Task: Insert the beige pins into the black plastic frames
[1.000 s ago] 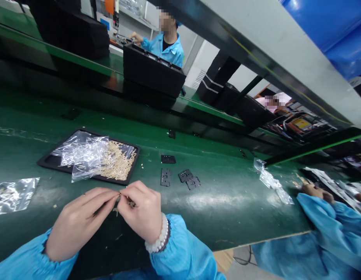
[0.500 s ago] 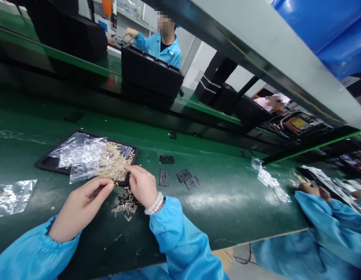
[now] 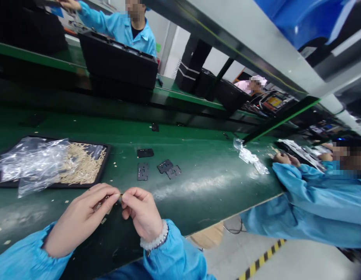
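Note:
My left hand (image 3: pixel 84 217) is closed in a pinch, thumb against forefinger, on a small yellowish part (image 3: pixel 120 197). My right hand (image 3: pixel 142 212) meets it from the other side, its fingertips pinched at the same part, which they mostly hide. Behind my left hand a black tray (image 3: pixel 108 155) holds a heap of thin beige strips (image 3: pixel 83 165). Clear plastic bags (image 3: pixel 40 159) lie over the tray's left side. A few small flat pieces (image 3: pixel 104 221) show under my left hand; the others there are hidden.
Right of the tray lie several black plates (image 3: pixel 142 171), two of them overlapping. A crumpled clear bag (image 3: pixel 250 157) rests farther right, near a co-worker's sleeve (image 3: pixel 291 179). Along the back runs a raised green shelf with a black box (image 3: pixel 119 58). A slanted metal beam (image 3: pixel 215 42) crosses overhead.
My right hand has left the beige heap and come to my left fingertips. The view has turned right, so the tray and plates appear farther left.

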Demonstrator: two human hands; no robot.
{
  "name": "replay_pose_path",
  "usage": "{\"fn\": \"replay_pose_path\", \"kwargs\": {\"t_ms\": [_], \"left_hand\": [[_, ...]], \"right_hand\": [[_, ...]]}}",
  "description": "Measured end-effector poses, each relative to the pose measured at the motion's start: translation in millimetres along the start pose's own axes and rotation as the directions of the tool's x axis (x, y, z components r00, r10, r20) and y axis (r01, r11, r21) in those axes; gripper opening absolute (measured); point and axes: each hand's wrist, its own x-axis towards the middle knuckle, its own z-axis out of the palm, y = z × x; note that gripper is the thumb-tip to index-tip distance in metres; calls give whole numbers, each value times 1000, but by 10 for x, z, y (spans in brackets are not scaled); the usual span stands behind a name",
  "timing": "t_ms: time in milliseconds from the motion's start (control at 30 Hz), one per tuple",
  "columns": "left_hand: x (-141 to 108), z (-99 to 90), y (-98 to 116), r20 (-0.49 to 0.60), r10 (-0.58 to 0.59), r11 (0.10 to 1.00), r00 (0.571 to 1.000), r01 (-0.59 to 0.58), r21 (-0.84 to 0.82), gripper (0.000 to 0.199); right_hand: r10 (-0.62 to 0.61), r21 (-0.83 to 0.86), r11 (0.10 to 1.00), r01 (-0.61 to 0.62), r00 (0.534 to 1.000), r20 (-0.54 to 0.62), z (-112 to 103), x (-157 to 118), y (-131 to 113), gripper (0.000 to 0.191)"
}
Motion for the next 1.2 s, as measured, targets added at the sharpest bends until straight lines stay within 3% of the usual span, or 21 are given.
{"fn": "replay_pose_path", "kwargs": {"t_ms": [100,167,233,333,400,467,567,600,667,767,833,900,933,967,1033,1100,1200], "left_hand": [[227,145,-55,142,62,991,988,-78,107,40],[457,316,-164,272,99,963,957,-161,218,52],[709,530,-301,338,124,953,933,-208,222,55],[999,793,-463,399,158,944,903,-256,206,48],[1046,831,-490,427,191,940,884,-290,181,37],[936,734,-438,444,230,935,866,-323,146,33],[510,440,-248,431,288,930,855,-356,85,38],[331,339,-170,386,313,931,868,-361,56,42],[-11,180,-16,138,271,961,953,-259,-97,45],[-353,88,185,-33,92,937,995,-98,-334,26],[-434,102,299,-38,-195,800,980,137,-584,16],[-430,127,390,87,-525,425,847,349,-835,26],[-412,131,420,179,-589,222,788,371,-902,28],[-390,126,436,251,-618,41,745,349,-936,32],[-357,92,424,337,-610,-212,717,262,-942,38],[-345,45,373,356,-595,-334,721,182,-925,44],[-353,-1,304,387,-561,-402,732,167,-900,47]], "right_hand": [[-99,34,994,103,990,-101,-205,-141,-48,42],[-156,40,986,164,976,-155,-344,-235,-82,43],[-196,46,977,208,961,-195,-462,-308,-108,44],[-237,61,964,257,943,-233,-589,-369,-126,44],[-254,71,958,279,935,-247,-648,-392,-132,44],[-274,82,949,303,927,-257,-684,-416,-137,42],[-300,140,933,333,930,-212,-662,-470,-132,36],[-302,178,927,331,938,-170,-624,-492,-121,33],[-301,266,914,305,952,-55,-498,-533,-83,27],[-317,376,891,252,941,120,-215,-575,5,20],[-338,406,880,244,924,177,-24,-581,63,21],[-331,397,888,233,922,200,117,-569,110,25],[-310,378,901,215,927,212,162,-556,129,28],[-277,348,919,187,933,231,190,-540,145,31],[-184,229,966,122,944,273,214,-510,176,36],[-90,56,995,77,959,270,227,-493,207,37],[6,-135,991,23,977,213,287,-507,243,31]]}}
